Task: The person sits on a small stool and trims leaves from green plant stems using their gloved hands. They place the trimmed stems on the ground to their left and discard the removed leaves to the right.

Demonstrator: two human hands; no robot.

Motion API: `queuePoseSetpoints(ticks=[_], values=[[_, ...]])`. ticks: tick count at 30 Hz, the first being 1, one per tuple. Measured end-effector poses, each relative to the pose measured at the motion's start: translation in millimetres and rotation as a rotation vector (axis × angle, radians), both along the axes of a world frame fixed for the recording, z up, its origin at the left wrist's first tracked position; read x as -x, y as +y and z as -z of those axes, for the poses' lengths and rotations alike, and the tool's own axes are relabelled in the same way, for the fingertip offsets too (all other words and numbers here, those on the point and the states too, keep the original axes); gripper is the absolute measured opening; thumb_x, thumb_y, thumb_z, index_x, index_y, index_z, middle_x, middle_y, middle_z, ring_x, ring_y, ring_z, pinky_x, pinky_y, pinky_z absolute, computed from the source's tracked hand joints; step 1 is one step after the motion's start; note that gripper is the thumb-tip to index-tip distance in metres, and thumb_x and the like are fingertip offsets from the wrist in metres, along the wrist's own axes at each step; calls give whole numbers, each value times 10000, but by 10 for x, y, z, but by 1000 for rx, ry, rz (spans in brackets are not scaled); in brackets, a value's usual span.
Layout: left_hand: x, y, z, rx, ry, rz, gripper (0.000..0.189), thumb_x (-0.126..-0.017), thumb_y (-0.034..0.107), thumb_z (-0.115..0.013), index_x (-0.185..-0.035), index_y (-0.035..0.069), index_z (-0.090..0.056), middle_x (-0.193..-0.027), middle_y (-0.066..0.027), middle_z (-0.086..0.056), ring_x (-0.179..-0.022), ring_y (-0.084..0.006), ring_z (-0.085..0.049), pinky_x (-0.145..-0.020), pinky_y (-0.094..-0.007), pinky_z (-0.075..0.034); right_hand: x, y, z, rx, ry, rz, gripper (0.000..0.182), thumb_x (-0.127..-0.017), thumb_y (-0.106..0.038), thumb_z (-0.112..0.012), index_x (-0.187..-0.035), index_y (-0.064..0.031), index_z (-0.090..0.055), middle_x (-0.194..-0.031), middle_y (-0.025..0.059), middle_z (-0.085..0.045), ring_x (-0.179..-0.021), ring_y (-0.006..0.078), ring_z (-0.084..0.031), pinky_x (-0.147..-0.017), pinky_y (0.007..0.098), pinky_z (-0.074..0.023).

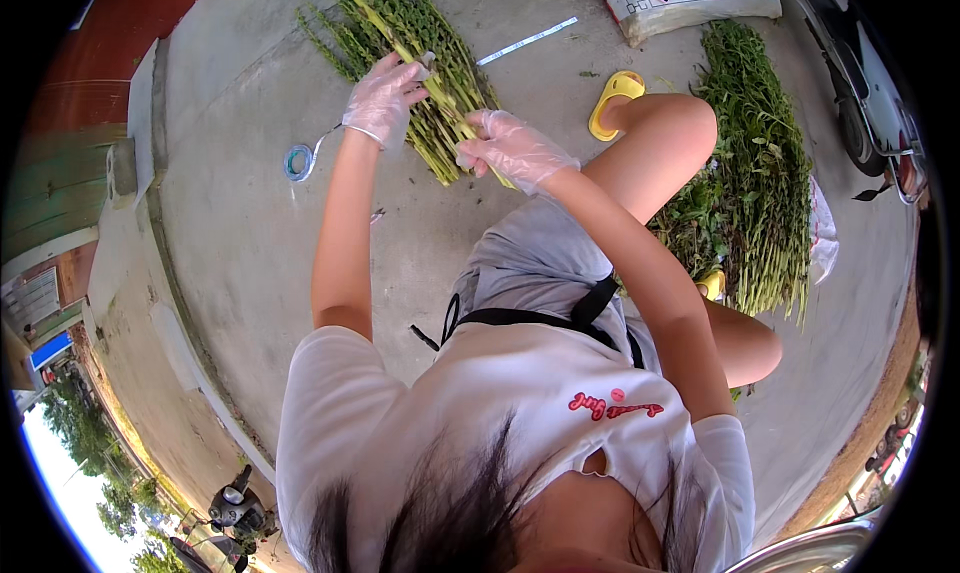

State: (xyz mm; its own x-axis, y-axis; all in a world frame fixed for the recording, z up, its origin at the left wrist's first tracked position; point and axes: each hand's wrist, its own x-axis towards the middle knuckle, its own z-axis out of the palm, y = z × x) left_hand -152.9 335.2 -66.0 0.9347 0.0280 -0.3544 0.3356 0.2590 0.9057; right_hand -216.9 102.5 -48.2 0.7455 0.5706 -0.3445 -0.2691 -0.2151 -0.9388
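Both my hands wear thin clear plastic gloves. My left hand (384,100) holds a long green plant stalk (401,46) near its middle, fingers partly curled round it. The thumb and fingers of my right hand (514,149) pinch the same stalk towards its lower end. Beneath it, a bundle of leafy green stalks (442,48) lies on the concrete, cut ends towards me. A roll of tape (298,163) lies left of my left hand, its loose end rising towards that wrist. A printed strip (527,41) lies flat beyond the bundle.
A large pile of leafy stalks (757,168) lies on the right, beside my legs. A filled woven sack (697,7) is at the top right, with a dark object on it. A scooter (870,85) stands at the far right. A raised edge (161,220) runs along the left.
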Motion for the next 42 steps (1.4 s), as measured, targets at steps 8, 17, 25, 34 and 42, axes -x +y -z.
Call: queuePoseSetpoints(ticks=[8,17,25,34,42], values=[[-565,1295,1904,114,165,-110,664,-852,113,-755,-1426,76,-423,-1296,-54,-562,-1084,-196,-572,-908,-358,-482,-362,233,446,131,-138,-16,635,-970,-352,-569,-1427,55,-399,-1048,108,-648,-850,150,-655,-776,281,-501],[-815,1599,2888,9,383,-224,910,-875,16,-702,-1563,147,-121,-1413,-209,-479,-1212,-326,-542,-930,-429,-515,-315,-645,593,23,102,371,545,-1012,-404,-526,-1325,41,-505,-1101,127,-670,-940,164,-644,-902,298,-502],[-802,1141,3299,-2045,157,1631,459,-1077,286,-227,-1522,277,-335,-1554,123,-359,-1447,-70,-287,-1244,-347,-63,-389,-636,476,6,252,452,487,-1022,-377,-518,-1318,9,-524,-1081,122,-678,-958,174,-644,-916,315,-495],[-981,978,3607,-1795,287,1490,472,-1045,332,-366,-1512,269,-356,-1535,65,-413,-1402,-118,-379,-1180,-297,-216,-398,-649,462,41,248,438,442,-1027,-363,-510,-1270,2,-567,-1067,125,-681,-978,174,-639,-929,322,-490],[-916,1132,3858,-1683,329,1165,495,-986,325,-489,-1465,205,-453,-1419,-54,-552,-1349,-226,-475,-1123,-329,-339,-366,-666,466,47,212,434,371,-1022,-266,-512,-1250,20,-579,-1049,110,-673,-980,168,-638,-929,314,-490]])
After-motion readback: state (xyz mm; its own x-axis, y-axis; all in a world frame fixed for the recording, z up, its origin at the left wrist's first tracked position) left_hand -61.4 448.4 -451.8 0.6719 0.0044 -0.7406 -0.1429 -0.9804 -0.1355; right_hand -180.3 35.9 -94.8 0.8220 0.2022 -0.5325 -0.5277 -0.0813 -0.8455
